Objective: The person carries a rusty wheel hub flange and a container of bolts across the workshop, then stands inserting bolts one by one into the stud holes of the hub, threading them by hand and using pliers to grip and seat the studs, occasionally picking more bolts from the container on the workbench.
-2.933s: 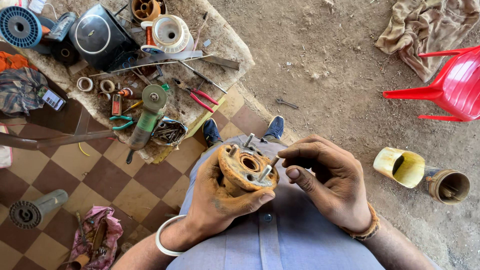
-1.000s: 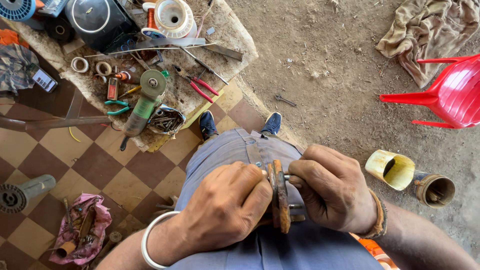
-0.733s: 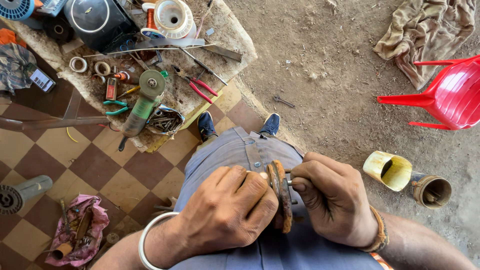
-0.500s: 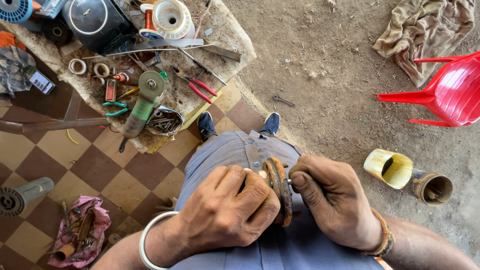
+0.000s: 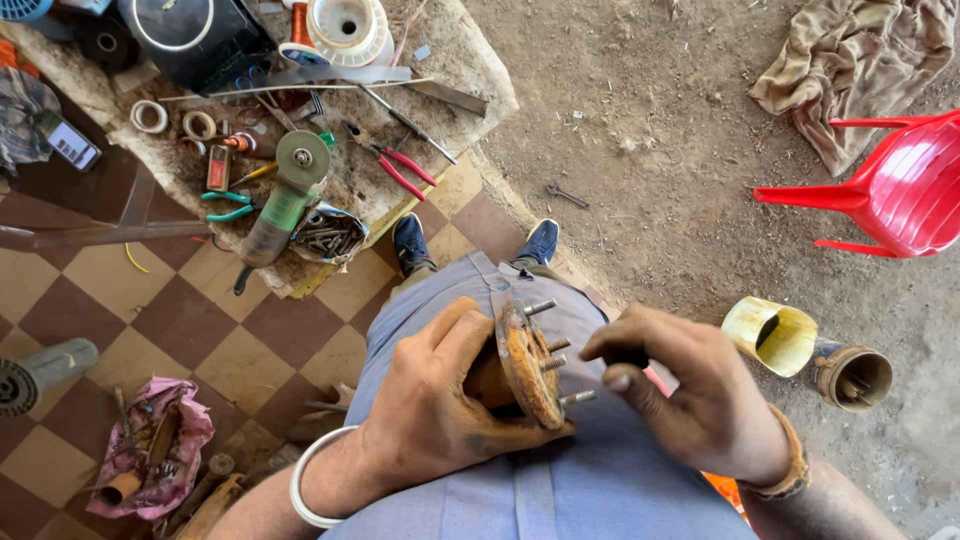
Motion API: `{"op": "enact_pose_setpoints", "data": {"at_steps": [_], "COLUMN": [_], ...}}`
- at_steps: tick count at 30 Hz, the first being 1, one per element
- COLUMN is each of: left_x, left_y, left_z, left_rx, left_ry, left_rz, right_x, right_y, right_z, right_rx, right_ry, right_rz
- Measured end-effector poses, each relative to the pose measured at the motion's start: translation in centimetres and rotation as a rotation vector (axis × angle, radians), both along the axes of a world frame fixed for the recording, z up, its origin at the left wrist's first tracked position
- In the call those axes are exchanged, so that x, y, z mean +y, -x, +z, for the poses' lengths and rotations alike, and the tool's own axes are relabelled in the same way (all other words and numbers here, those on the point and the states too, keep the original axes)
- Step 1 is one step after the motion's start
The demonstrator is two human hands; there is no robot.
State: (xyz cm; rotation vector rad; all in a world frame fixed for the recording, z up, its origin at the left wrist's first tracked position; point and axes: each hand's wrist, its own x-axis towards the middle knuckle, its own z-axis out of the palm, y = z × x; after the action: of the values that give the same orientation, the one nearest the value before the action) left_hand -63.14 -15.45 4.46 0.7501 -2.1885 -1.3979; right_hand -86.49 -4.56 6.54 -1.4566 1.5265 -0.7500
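A small rectangular phone (image 5: 73,146) with a lit screen is seen at the far left edge of the cluttered surface (image 5: 455,60), lying on striped cloth; its display shows pale with dark patches, framed in black. A flat orange-and-white packet (image 5: 218,167) is laid upright among tape rolls near the green grinder. An open foil pouch (image 5: 327,234), silver with blue print, is set at the surface's front edge, filled with metal screws. No signs are visible.
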Motion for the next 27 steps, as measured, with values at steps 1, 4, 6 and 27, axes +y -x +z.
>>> {"op": "enact_pose_setpoints", "data": {"at_steps": [1, 4, 6, 27], "left_x": [0.1, 0.1, 0.1, 0.1], "left_y": [0.1, 0.2, 0.2, 1.3], "left_z": [-0.2, -0.6, -0.6, -0.7], "left_rx": [-0.001, 0.007, -0.007, -0.165], "left_ry": [-0.010, 0.010, -0.051, -0.171], "left_rz": [0.007, 0.017, 0.011, -0.054], "right_x": [0.1, 0.4, 0.5, 0.7], "right_y": [0.0, -0.3, -0.3, -1.1], "right_z": [-0.2, -0.8, -1.2, -2.2], "right_rx": [-0.024, -0.022, 0.056, 0.013], "right_ry": [0.037, 0.192, 0.262, 0.156], "right_rz": [0.056, 0.228, 0.259, 0.062]}}
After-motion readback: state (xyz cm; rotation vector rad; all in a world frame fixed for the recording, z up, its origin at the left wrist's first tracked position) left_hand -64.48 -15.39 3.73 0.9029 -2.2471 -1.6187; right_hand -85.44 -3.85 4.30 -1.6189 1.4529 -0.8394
